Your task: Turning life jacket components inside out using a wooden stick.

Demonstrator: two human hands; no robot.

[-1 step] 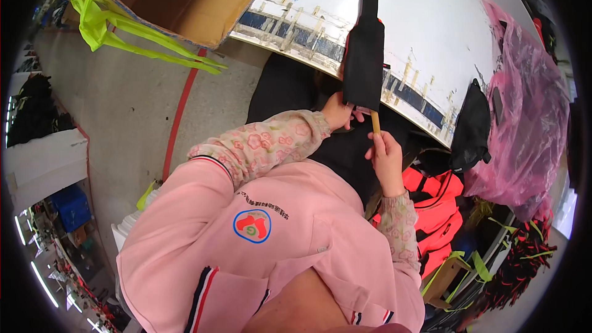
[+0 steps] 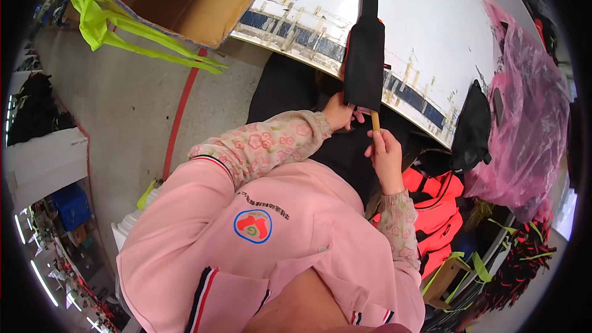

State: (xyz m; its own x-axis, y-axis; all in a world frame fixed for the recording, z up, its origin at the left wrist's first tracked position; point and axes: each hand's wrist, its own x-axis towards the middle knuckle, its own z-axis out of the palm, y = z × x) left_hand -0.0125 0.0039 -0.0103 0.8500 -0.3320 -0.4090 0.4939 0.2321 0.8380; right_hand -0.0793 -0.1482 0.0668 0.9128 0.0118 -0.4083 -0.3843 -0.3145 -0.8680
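Observation:
A black padded strap hangs over the table's near edge, its narrower webbing end running back across the top. My left hand is closed on the strap's lower left end; its fingertips are partly tucked beneath it. In my right hand a thin, flat, tan stick is pinched between thumb and fingers. The stick points up, and its upper end is at the strap's lower edge, where some of it is hidden. I cannot tell how far inside it reaches.
The white table has a worn, taped front edge. An open cardboard box stands at its left, with yellow-green strips over the rim. Pink plastic sheeting and a black pouch hang at the right, above bright red bags.

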